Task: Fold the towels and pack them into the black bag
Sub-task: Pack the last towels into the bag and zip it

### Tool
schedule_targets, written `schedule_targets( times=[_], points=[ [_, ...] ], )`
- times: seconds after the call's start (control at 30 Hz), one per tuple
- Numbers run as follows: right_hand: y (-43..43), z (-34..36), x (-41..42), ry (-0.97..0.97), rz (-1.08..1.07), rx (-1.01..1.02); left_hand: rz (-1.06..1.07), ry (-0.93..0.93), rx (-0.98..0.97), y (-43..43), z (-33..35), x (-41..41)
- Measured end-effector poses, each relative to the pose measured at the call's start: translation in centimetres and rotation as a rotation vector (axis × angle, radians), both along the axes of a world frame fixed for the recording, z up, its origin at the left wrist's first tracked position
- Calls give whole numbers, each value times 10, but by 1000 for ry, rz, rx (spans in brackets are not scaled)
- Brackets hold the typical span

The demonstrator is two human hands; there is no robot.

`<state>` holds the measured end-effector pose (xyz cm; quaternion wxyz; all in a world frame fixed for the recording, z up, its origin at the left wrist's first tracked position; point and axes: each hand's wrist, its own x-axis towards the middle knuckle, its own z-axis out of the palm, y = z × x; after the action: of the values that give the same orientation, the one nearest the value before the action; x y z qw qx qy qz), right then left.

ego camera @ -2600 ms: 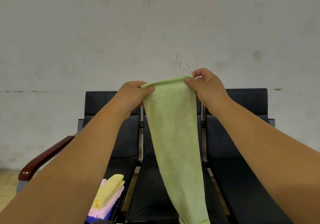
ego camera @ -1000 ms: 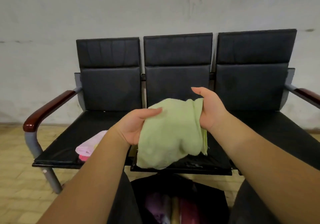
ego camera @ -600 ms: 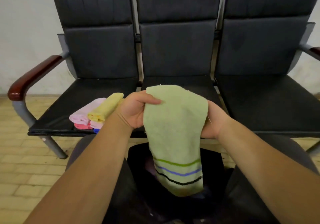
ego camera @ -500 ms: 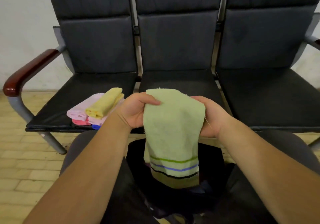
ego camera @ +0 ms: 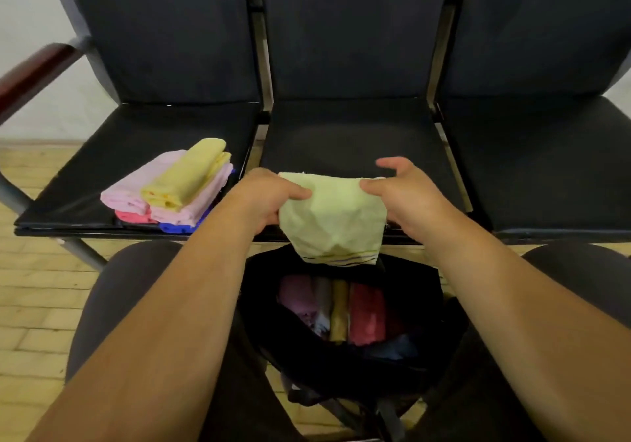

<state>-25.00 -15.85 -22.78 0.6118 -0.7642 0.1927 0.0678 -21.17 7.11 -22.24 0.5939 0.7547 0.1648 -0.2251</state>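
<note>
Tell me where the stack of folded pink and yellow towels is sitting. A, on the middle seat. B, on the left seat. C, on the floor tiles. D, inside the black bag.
B: the stack of folded towels rests on the left seat, near its front edge, well apart from the black bag lower down.

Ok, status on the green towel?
Left hand grips folded green towel at left edge; right hand thumb on right corner, grip unclear. Towel hangs over open black bag, packed towels inside. Nothing blocking.
</note>
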Motion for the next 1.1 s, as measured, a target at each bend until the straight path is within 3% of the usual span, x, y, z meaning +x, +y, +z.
schedule_targets(
  times=[0.2,0.4,0.73,0.8,0.93,1.03,1.1],
  points=[
    [-2,11,3,-119,216,-333,-46,-274,234,5,-2,10],
    [-3,7,5,-178,227,-543,-111,-600,607,6,4,4],
    [-3,13,1,-283,153,-596,-96,-744,575,7,10,-2],
    [-6,17,2,-252,189,-549,-154,-677,527,9,15,-2],
    [-8,23,0,-125,167,-195,-236,-518,515,9,24,-4],
    [-5,22,-5,-35,184,-175,-237,-430,526,10,21,-1],
    [-3,21,-5,33,130,58,-105,-345,323,7,19,-1]
  ],
)
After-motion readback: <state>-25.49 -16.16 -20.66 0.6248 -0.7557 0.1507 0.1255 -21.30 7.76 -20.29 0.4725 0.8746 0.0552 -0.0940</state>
